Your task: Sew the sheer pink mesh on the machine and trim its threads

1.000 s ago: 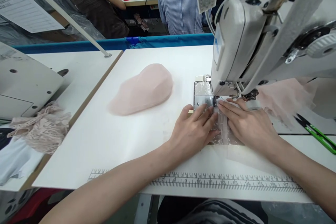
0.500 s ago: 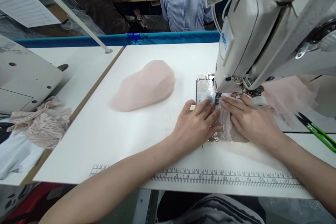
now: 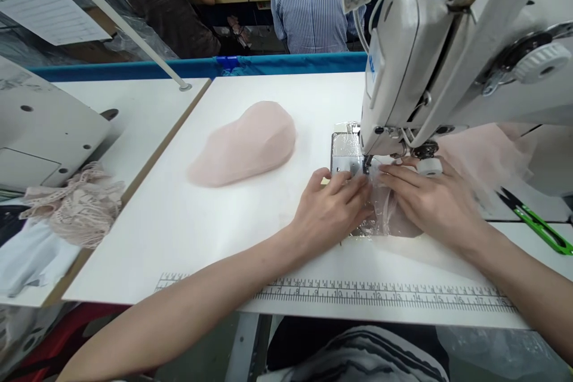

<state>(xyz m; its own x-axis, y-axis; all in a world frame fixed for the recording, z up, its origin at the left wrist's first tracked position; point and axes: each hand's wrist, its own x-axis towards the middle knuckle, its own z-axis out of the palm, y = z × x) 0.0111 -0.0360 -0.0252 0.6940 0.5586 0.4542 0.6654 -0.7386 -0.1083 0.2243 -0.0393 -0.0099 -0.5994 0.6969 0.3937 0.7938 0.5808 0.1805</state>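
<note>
Sheer pale pink fabric (image 3: 400,221) lies under the needle area of a white sewing machine (image 3: 394,65), beside its metal plate (image 3: 344,152). My left hand (image 3: 333,203) rests at the left of the presser foot (image 3: 367,164), fingers bent and apart, the fingertips pressing on the fabric's edge and the shiny plastic-covered bed. On the other side, my right hand (image 3: 430,194) lies flat over the fabric with stretched fingers, their tips close to the foot. Part of the fabric is hidden beneath this hand.
A pink cup-shaped piece (image 3: 246,143) lies left on the white table (image 3: 179,239). Green thread snips (image 3: 535,221) lie at the right, near more sheer fabric (image 3: 486,152). A printed ruler (image 3: 358,295) runs along the front edge. Bundled lace (image 3: 85,206) sits far left. Two people work beyond.
The view has shifted slightly, so the machine appears further left. Both hands stay at the presser foot; my left fingers look a little more bent.
</note>
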